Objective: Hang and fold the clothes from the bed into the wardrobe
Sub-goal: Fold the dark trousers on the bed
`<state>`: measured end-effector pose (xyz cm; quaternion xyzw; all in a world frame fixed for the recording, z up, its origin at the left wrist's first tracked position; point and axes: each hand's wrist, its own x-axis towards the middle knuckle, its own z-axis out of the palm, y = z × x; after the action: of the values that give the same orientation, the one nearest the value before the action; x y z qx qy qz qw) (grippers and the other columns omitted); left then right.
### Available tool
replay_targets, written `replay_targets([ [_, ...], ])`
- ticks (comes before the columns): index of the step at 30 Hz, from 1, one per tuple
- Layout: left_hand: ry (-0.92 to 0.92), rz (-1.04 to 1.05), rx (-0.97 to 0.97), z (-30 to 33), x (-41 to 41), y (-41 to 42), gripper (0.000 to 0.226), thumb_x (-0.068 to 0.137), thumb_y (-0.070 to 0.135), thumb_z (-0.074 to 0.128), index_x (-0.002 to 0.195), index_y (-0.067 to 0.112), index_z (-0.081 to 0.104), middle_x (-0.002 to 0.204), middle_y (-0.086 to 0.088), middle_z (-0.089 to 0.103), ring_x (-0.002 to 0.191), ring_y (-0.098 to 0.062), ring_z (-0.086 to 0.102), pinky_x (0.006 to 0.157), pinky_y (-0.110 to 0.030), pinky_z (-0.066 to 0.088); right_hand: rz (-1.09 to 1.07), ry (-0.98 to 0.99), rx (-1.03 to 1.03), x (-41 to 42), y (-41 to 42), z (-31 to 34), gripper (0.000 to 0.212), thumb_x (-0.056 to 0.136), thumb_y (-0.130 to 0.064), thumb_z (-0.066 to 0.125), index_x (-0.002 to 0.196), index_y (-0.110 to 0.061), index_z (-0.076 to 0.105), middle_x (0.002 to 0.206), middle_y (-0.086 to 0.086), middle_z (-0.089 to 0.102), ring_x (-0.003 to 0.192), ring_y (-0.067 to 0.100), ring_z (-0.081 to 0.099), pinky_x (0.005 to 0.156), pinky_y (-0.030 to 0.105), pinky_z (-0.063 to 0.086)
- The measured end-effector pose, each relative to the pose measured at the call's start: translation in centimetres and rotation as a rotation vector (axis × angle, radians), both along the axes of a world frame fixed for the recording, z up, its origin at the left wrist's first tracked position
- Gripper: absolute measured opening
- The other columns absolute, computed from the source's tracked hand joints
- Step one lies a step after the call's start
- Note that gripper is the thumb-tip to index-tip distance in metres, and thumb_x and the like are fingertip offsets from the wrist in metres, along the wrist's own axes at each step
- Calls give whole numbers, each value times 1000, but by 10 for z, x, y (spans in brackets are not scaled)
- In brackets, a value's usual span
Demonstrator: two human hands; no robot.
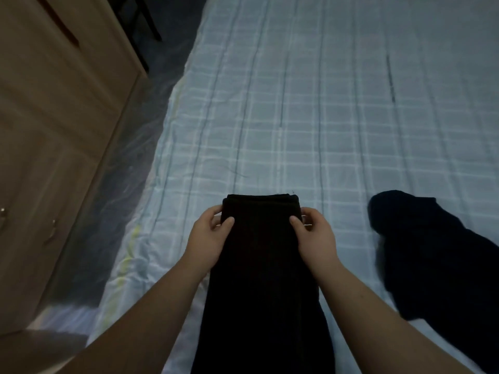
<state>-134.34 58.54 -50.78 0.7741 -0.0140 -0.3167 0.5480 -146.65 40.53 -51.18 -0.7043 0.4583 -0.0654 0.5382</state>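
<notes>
Both hands are pinching a black garment (260,265) between them: left hand (209,238) and right hand (314,238) gripping its far corners, long axis running back toward the person on the bed (324,117).

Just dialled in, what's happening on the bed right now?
A person is holding a long black garment laid out on the checked bedsheet, the left hand and right hand each pinching a side near its far end. A second dark garment lies on the bed to the right, untouched. The wardrobe stands at left.
</notes>
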Motion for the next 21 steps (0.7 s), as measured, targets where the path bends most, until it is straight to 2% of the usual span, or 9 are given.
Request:
replay_targets([
  [2, -79, 4, 62, -29, 7, -10, 31, 97, 25, 61, 127, 30, 54, 105, 6, 71, 93, -10, 71, 83, -31, 57, 1, 38, -72, 15, -8, -30, 18, 97, -31, 62, 112, -23, 65, 92, -16, 63, 84, -1, 60, 69, 12, 43],
  [5, -169, 37, 166, -52, 11, -18, 50, 97, 30, 61, 143, 28, 40, 125, 8, 56, 111, -12, 60, 87, -24, 48, 63, 135, -224, 24, -12, -67, 26, 96, -40, 59, 114, -22, 66, 100, -8, 69, 91, 11, 65, 79, 30, 53],
  [6, -284, 19, 201, -55, 10, -17, 55, 97, 29, 60, 147, 24, 36, 136, 3, 51, 121, -14, 54, 95, -26, 45, 85, 174, -277, 25, -13, -74, 28, 96, -42, 58, 115, -23, 66, 103, -6, 69, 94, 14, 65, 83, 36, 55],
  [8, -654, -155, 311, -56, 2, -11, 56, 98, 29, 57, 150, 19, 35, 152, -6, 38, 140, -21, 36, 114, -33, 31, 79, 188, -405, 22, -12, -77, 34, 96, -43, 58, 121, -21, 62, 112, -2, 65, 104, 17, 60, 91, 41, 53],
  [10, -882, -410, 419, -57, -11, -6, 55, 99, 35, 50, 151, 24, 36, 161, -6, 26, 151, -24, 17, 120, -39, 19, 45, 103, -565, 16, -3, -69, 37, 98, -34, 57, 130, -16, 56, 127, 3, 58, 117, 20, 52, 101, 41, 45],
  [13, -890, -623, 535, -73, -27, -7, 62, 98, 49, 37, 156, 27, 27, 166, -6, 16, 154, -25, 5, 122, -46, 17, 305, -17, -758, 6, 25, -53, 45, 98, -27, 48, 141, -15, 51, 148, 7, 47, 139, 24, 39, 116, 43, 30],
  [15, -857, -651, 614, -89, -27, -12, 68, 96, 54, 31, 158, 28, 18, 166, -7, 10, 154, -25, 2, 121, -50, 19, 551, 86, -802, 4, 37, -63, 54, 101, -38, 37, 152, -21, 39, 161, 4, 31, 151, 23, 22, 122, 47, 18],
  [18, -825, -637, 669, -108, -18, -20, 70, 97, 58, 25, 159, 30, 7, 167, -4, 3, 154, -22, -3, 122, -50, 16, 613, 259, -753, 10, 29, -90, 61, 102, -49, 22, 159, -25, 19, 167, -1, 12, 154, 17, 3, 124, 51, 8],
  [21, -822, -628, 663, -122, -14, -25, 70, 97, 58, 27, 159, 31, 7, 167, -4, 4, 154, -21, -3, 121, -51, 18, 634, 275, -734, 15, 18, -113, 62, 102, -49, 21, 160, -28, 11, 168, -4, 6, 154, 14, -2, 124, 51, 8],
])
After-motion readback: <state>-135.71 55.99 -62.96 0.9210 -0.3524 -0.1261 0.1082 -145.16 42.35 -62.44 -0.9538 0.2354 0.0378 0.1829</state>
